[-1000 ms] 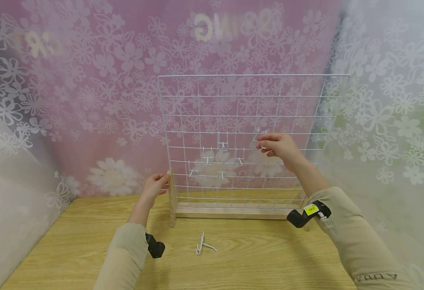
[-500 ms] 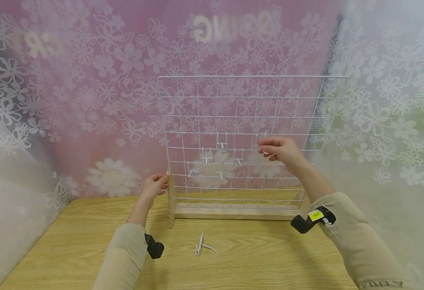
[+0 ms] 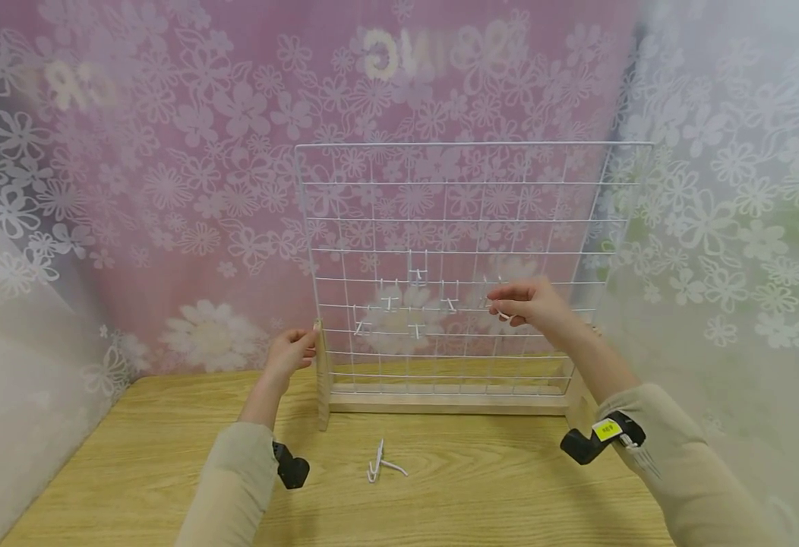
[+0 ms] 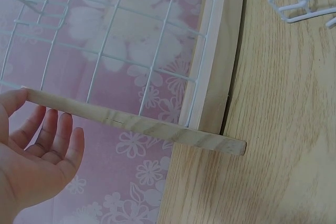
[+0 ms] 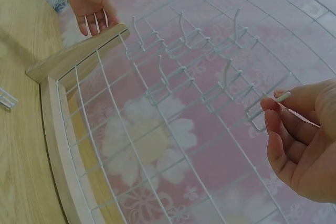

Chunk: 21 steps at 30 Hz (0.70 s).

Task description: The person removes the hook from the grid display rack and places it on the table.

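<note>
A white wire grid panel (image 3: 464,220) stands upright in a wooden stand (image 3: 440,406). My left hand (image 3: 292,352) pinches the top of the stand's left post (image 4: 126,119) between thumb and fingers. At the panel's right half, my right hand (image 3: 525,300) pinches a white wire hook (image 5: 257,116) by its prong, the tip poking out past the fingers. The back of this hook lies against the grid; whether it is seated on a wire I cannot tell. Several similar hooks (image 5: 164,85) hang on the panel to the left of my right hand.
Another white hook (image 3: 380,462) lies on the wood-grain table (image 3: 481,486) in front of the stand. A pink flowered curtain (image 3: 222,190) hangs behind the panel, and a pale flowered sheet (image 3: 741,228) is at the right.
My right hand has moved downward along the grid with the hook, which has gone from tilted to more upright. My left hand has stayed on the post.
</note>
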### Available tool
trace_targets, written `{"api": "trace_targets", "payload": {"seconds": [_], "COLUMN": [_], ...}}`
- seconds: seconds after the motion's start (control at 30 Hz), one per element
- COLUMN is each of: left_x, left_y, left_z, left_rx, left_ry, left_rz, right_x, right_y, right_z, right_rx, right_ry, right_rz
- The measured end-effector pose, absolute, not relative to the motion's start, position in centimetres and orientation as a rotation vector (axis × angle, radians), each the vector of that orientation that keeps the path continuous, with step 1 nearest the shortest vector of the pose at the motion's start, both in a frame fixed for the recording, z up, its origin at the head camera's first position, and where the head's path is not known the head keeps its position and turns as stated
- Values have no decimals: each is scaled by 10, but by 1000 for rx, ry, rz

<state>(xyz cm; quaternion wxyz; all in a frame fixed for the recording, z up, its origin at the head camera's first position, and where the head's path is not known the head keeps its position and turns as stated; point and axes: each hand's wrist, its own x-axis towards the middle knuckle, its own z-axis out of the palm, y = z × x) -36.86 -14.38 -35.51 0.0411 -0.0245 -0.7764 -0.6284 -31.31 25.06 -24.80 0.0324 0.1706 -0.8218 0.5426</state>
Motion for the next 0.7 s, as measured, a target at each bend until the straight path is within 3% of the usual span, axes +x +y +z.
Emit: {"api": "trace_targets", "payload": {"seconds": [0.7], "left_x": [-370], "left_y": [-145], "left_z": [-357], "left_rx": [-74], "left_ry": [-2381], "left_rz": [-1928], "right_x": [-306], "right_y": [251], "right_z": [-311], "right_rx": [518], "right_ry": [-2711], "right_rz": [1630]}}
